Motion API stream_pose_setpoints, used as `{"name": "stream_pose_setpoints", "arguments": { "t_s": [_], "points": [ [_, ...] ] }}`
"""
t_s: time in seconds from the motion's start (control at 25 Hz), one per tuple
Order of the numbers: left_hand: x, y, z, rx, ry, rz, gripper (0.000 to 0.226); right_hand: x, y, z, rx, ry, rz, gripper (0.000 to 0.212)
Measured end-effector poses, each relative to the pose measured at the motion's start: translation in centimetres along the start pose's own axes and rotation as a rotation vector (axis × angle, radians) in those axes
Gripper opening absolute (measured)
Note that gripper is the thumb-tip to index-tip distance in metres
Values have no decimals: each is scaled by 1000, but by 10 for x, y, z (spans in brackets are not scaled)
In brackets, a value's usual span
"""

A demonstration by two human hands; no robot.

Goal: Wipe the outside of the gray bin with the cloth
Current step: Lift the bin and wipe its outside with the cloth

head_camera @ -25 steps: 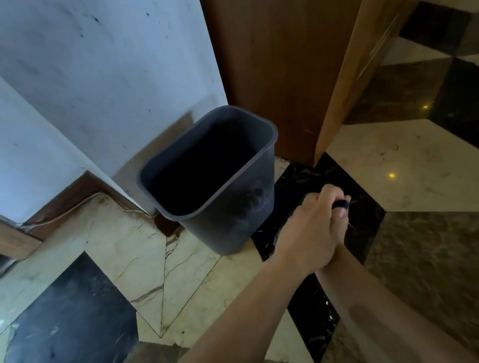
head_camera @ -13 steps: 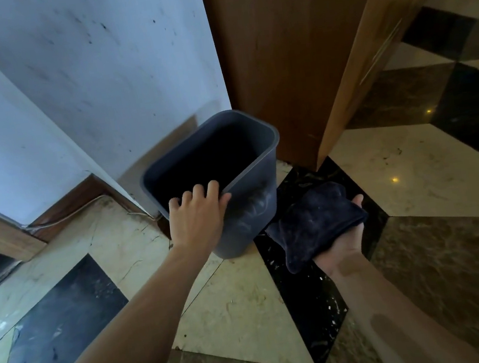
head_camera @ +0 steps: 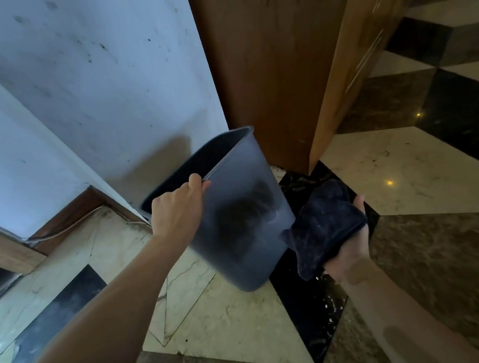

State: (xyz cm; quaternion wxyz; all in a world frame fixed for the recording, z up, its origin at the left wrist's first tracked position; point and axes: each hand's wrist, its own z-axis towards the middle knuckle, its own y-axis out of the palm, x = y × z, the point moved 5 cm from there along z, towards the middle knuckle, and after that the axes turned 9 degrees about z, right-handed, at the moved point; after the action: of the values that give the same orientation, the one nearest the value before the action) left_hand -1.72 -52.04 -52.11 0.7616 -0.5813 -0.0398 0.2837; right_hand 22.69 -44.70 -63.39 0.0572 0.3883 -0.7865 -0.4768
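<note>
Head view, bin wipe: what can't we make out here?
- Gray bin: far sides and underside face away from the camera; the inside is too dark to tell whether it holds anything.
- Left hand: fingertips hidden over the rim.
- Right hand: palm mostly covered by the dark cloth.
- Whether cloth touches bin: unclear, the edges overlap.
- Dark patch on the bin's near side: blurred.

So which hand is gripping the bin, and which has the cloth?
The left hand grips the gray bin by its rim, tilting it. The right hand holds the dark cloth beside the bin's wall.
</note>
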Motion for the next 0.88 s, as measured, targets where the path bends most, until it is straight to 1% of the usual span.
{"name": "stream_pose_setpoints", "arguments": {
  "t_s": [0.12,0.24,0.32,0.4,0.44,0.48,0.52,0.6,0.72,0.76,0.8,0.88],
  "points": [
    [-6,1,-11,-26,-46,-47,34,-1,-2,-10,-29,-17,-58,70],
    [-4,4,-23,-33,-90,-46,36,-1,-3,-17,-14,-10,-88,74],
    [0,2,-28,-44,-126,-61,35,1,-1,-17,-25,-38,-86,73],
    [4,-1,-33,-67,-174,-96,32,0,7,-16,-74,-160,-49,67],
    [8,-4,-36,-81,-196,-120,31,0,15,-18,-144,-248,-48,65],
    [14,-7,-37,-100,-208,-137,31,4,25,-22,-237,-359,-108,62],
    [18,-11,-39,-122,-216,-153,32,13,35,-27,-306,-491,-253,57],
    [30,-18,-43,-162,-209,-195,32,44,48,-33,-326,-755,-648,51],
    [44,-22,-47,-172,-189,-281,30,88,61,-31,-329,-969,-1201,50],
    [45,-21,-48,-174,-189,-310,29,95,62,-27,-354,-1027,-1339,50],
    [43,-20,-49,-174,-189,-336,29,99,62,-22,-366,-1043,-1444,52],
    [40,-17,-50,-181,-180,-368,28,100,57,-12,-350,-977,-1574,56]
  ]
}}
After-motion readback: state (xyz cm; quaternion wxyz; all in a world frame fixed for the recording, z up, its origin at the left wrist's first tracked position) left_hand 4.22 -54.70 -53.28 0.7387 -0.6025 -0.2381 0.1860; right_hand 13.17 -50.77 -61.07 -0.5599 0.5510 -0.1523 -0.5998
